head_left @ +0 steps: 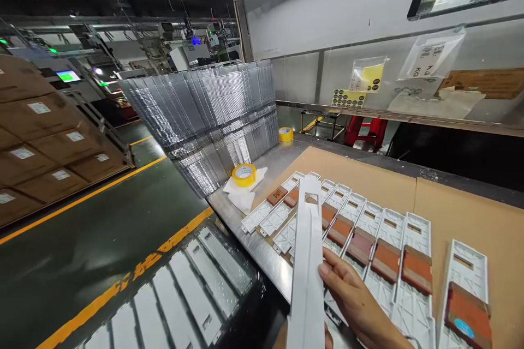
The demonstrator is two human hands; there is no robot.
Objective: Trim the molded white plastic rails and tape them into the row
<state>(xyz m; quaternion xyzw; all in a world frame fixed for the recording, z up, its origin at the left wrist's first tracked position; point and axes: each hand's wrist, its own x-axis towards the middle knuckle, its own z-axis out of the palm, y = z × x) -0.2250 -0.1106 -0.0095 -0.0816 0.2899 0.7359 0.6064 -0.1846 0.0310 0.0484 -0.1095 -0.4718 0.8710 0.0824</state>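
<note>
A long white plastic panel point(306, 267) with a small rectangular window near its top end stands tilted in front of me, smooth face toward me. My right hand point(354, 294) grips its right edge, thumb in front. At the bottom of the view, bits of my left hand point(280, 338) show on either side of the lower end, closed around it; most of that hand is hidden. Behind the panel, several similar white panels point(417, 229) lie in a row, ribbed side up, each with a reddish-brown block point(387, 259) across it. One such panel point(462, 267) lies apart at the right.
Brown cardboard point(339, 162) covers much of the metal table point(262, 253). A yellow tape roll point(244, 174) and another tape roll point(285, 133) sit by tall stacked clear plastic trays point(213, 114). More white panels point(180, 283) lie lower left. Cartons point(49, 136) stand across the floor.
</note>
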